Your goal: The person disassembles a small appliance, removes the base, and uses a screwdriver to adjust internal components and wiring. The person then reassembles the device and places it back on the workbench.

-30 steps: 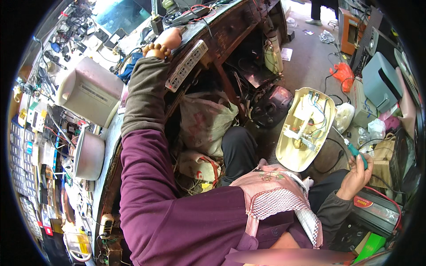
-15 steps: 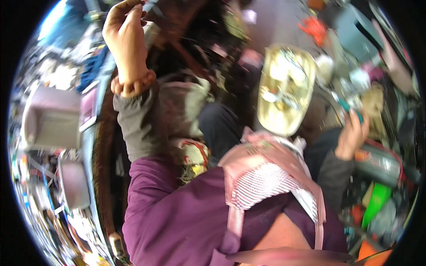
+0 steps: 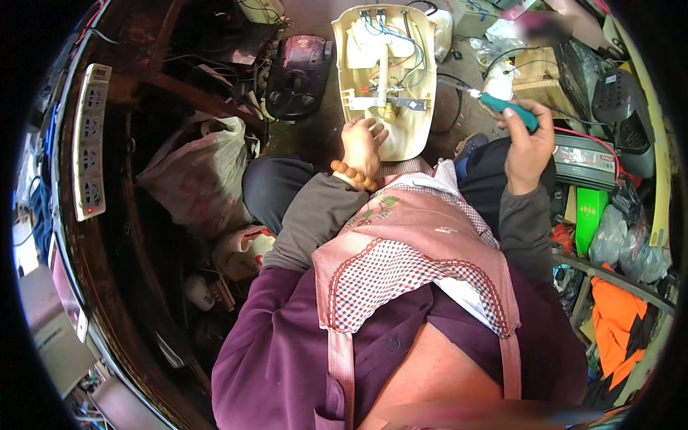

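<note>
My left hand, with a wooden bead bracelet at the wrist, is at the near end of an open cream appliance housing, its bent fingers apart over the inside, holding nothing visible. Inside the housing are coloured wires, a white bracket and a brass-coloured fitting. My right hand is closed on the teal handle of a slender tool, whose thin metal shaft points toward the housing's right edge.
A power strip is fixed along the bench's side. A plastic bag lies beside my left knee; a dark appliance shell is left of the housing. A wooden block, metal box, green object and orange cloth crowd the right side.
My left hand has moved from up at the bench down to the housing. My right hand still holds the tool. The view has swung, so the bench appears steeper along the left.
</note>
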Available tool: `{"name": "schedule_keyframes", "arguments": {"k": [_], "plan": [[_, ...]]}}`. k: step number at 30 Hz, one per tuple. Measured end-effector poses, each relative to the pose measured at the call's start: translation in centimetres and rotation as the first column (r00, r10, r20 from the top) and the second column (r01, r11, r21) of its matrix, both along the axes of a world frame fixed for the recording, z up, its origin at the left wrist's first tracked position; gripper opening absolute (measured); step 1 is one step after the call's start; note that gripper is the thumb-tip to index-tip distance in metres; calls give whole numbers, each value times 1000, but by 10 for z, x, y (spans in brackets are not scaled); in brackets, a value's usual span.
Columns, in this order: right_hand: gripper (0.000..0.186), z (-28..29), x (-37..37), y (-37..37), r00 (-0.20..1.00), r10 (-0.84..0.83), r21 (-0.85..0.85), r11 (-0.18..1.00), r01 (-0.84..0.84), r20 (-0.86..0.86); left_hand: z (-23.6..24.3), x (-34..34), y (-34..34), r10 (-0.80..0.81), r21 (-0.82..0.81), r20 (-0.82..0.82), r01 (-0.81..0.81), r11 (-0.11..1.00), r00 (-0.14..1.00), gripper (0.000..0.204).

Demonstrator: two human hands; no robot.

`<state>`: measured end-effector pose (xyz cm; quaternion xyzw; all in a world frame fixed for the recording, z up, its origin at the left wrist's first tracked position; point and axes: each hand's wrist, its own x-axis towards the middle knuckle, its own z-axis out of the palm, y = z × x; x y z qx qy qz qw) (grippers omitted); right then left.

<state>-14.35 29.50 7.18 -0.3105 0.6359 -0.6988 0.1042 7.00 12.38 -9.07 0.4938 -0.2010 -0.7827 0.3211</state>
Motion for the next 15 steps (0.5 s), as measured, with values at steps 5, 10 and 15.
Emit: {"name": "schedule_keyframes", "arguments": {"k": [5,10,15], "plan": [[22,-13,79,-33,938,190,188,972,-138,-291,-2,-12,-9,210,29,-119,-208,978,970,43],[27,-11,115,-74,708,338,304,935,-181,-620,13,-17,-9,314,-24,-68,-316,948,947,44],[28,-12,126,-100,638,446,414,885,-212,-628,-8,-25,-6,306,-100,-68,-312,945,950,39]]}}
